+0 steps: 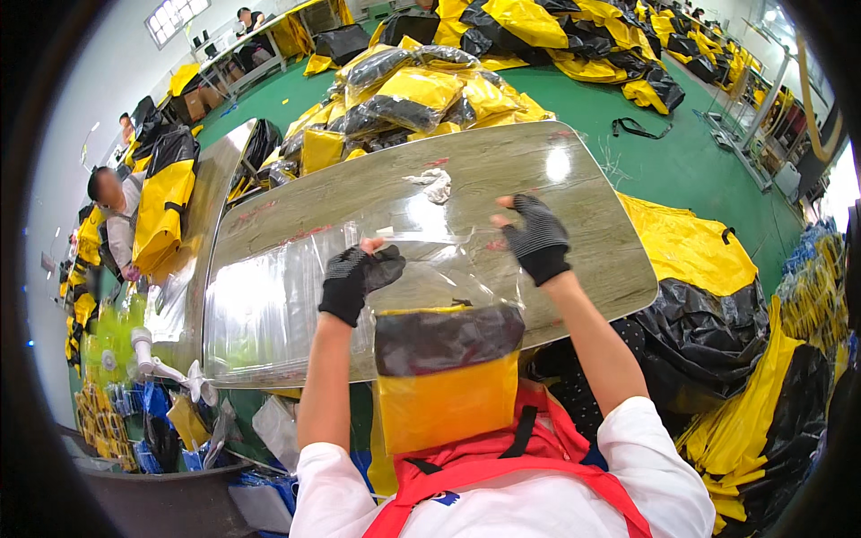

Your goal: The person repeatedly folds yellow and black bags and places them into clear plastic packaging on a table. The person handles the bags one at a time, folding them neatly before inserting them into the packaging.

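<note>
A folded yellow-and-black bag [448, 386] lies inside a clear plastic bag [439, 260] at the table's near edge, against my body. The clear bag's loose upper part spreads over the tabletop between my hands. My left hand [360, 273], in a black fingerless glove, is closed on the clear film at its left side. My right hand [535, 238], gloved alike, is raised at the right of the film, thumb and forefinger apart, seemingly holding nothing. A stack of flat clear plastic bags [278, 305] lies on the table left of my left hand.
A crumpled white scrap [432, 186] lies on the wood-patterned table [592, 242]. Beyond it rises a pile of packed yellow-and-black bags [413, 99]. More bags [691, 260] are stacked at the right. A green fan [117, 345] and a co-worker [117, 206] are at the left.
</note>
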Demonstrator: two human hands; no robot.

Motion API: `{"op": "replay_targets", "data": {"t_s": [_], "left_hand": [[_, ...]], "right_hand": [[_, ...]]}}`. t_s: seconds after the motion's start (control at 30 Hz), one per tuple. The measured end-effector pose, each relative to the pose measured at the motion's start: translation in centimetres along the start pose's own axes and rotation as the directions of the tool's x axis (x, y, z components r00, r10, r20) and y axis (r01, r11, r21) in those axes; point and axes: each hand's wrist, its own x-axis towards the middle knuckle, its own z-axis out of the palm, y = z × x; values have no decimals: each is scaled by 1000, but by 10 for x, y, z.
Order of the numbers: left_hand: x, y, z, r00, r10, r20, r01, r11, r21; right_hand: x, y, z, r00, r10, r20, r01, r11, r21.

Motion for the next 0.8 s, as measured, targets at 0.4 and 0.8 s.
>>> {"op": "replay_targets", "data": {"t_s": [0.4,0.8], "left_hand": [[12,2,-19,992,-3,127,-40,941,337],[18,11,-41,1000,-16,-18,22,869,494]], "right_hand": [[48,-70,131,735,-348,582,488,868,-97],[82,110,-12,931,255,260,-155,924,-350]]}}
